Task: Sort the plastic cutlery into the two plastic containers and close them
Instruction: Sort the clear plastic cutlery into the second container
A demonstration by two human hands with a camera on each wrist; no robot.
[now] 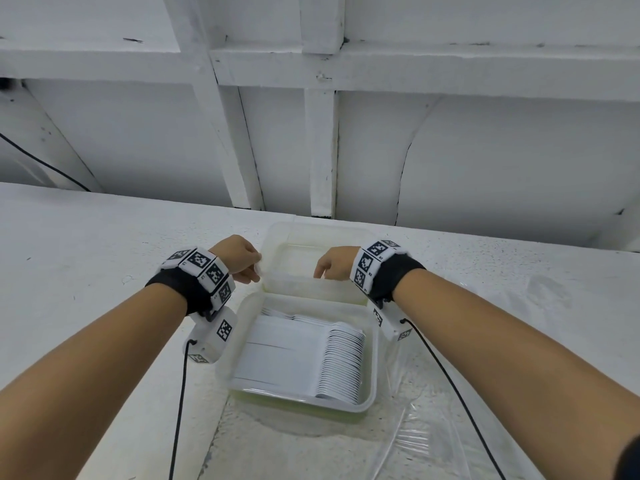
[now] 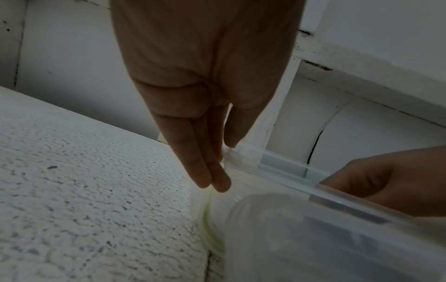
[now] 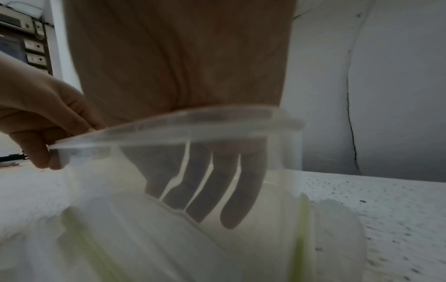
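Observation:
Two translucent plastic containers stand one behind the other on the white table. The near container (image 1: 373, 372) holds neat stacks of white plastic cutlery (image 1: 311, 362), with nested spoons (image 1: 344, 362) on its right side. The far container (image 1: 346, 229) looks empty. My left hand (image 1: 254, 268) pinches its left corner rim (image 2: 277, 162) between thumb and fingers (image 2: 223, 162). My right hand (image 1: 320, 271) reaches into it from the near right. Its straight fingers (image 3: 205, 200) hang inside, seen through the wall (image 3: 193, 122). The right thumb is hidden.
A yellow-green edge (image 1: 277, 398) shows under the near container. Crumpled clear plastic film (image 1: 415, 434) lies on the table at the near right. A white panelled wall (image 1: 322, 150) rises just behind the far container. Black cables (image 1: 178, 410) trail from both wrists.

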